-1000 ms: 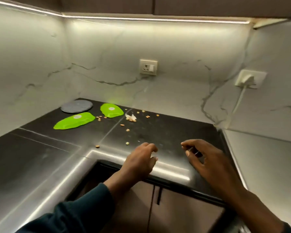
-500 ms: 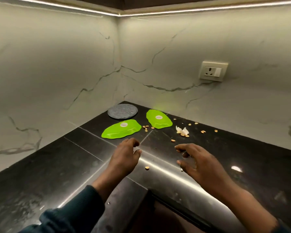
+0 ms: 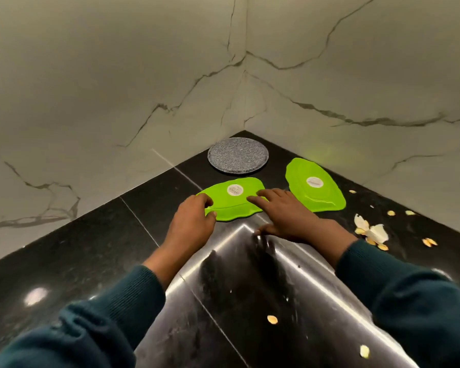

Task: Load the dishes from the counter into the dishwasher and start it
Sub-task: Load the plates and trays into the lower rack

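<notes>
Near the worktop's (image 3: 96, 251) back corner, the left hand (image 3: 190, 221) curls its fingers around the left end of a green plate (image 3: 234, 204), while the right hand (image 3: 284, 213) rests flat, fingers extended, on its right end. A second green plate (image 3: 316, 193) and a grey plate (image 3: 238, 154) lie just beyond.

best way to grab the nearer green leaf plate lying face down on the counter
Take the nearer green plate by its thin wavy rim at both long ends, from the near side. It lies flat, underside up, so fingertips must hook under the edge, as the left hand does; the right hand rests on top.
</notes>
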